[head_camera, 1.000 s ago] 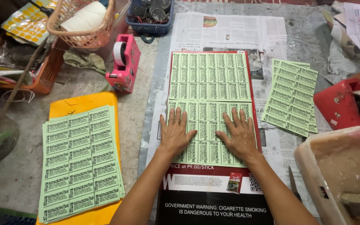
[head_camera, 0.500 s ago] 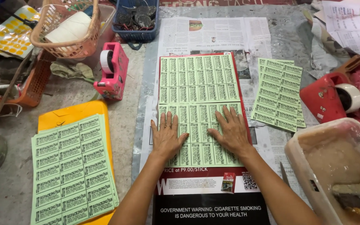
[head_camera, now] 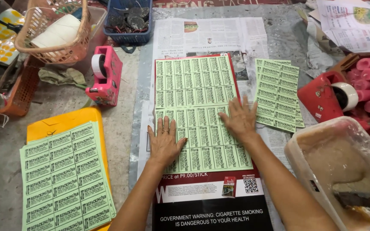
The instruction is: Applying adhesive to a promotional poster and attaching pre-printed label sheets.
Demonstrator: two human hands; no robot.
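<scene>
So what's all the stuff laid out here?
label sheets under the hands: two, green, centre, on a red poster
poster: one, red and black, centre
label sheets: a few, green, right of centre
label stack: one, green, lower left, on a yellow envelope
tape dispensers: two, pink left, red right
baskets: orange, blue, top
plastic tub: one, clear, lower right
newspaper: underneath
left hand, right hand: flat on the lower sheet

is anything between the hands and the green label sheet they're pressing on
Nothing visible. The left hand and right hand both lie flat, palms down, directly on the lower green label sheet, which rests on the red poster. The tape dispensers and other stacks sit off to the sides.
</scene>
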